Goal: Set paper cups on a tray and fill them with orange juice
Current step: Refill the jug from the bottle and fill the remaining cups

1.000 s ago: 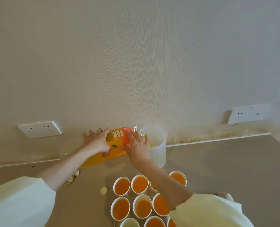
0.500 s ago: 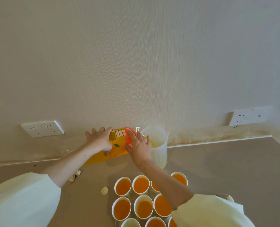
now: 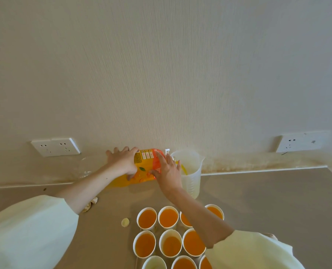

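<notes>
My left hand (image 3: 122, 162) stays wrapped round the body of the juice bottle (image 3: 144, 168), and my right hand (image 3: 168, 171) stays clasped on its neck end, fingers spread on top and thumb beneath, much as half a second ago. The bottle lies tipped at mid-frame, its mouth over the clear measuring jug (image 3: 191, 177) just to its right. The paper cups (image 3: 167, 228) stand at lower centre, most holding juice.
</notes>
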### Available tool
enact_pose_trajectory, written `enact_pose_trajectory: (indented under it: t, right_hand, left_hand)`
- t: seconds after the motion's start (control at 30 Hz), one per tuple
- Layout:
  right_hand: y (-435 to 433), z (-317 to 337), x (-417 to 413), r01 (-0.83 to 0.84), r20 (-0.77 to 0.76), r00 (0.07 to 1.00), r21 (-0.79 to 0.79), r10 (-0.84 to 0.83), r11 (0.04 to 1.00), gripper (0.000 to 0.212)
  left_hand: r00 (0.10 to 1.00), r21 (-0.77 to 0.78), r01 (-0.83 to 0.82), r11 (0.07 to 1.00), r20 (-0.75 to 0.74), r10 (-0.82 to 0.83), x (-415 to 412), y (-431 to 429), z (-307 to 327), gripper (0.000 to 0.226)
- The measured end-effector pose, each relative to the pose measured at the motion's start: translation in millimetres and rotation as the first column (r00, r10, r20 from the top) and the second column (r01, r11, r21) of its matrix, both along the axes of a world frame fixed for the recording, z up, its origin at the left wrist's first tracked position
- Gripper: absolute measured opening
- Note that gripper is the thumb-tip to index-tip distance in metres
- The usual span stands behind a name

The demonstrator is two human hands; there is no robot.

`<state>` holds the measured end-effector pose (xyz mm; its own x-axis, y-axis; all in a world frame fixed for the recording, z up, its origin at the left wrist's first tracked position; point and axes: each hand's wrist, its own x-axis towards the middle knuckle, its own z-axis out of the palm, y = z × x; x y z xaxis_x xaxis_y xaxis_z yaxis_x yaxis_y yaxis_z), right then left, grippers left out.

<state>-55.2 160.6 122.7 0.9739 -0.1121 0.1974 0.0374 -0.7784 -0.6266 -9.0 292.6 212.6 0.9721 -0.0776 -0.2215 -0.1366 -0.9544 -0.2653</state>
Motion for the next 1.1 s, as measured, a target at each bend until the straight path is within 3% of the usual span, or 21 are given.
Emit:
enact_pose_trajectory:
  t: [1.1]
  right_hand:
    - [-1.2, 0.5, -0.7, -0.003, 0.006, 1.000, 0.003, 0.003, 1.000, 0.069]
  left_hand:
    - [1.000, 0.022, 0.001, 1.000, -0.010, -0.001, 1.2, -2.0, 2.1, 0.106]
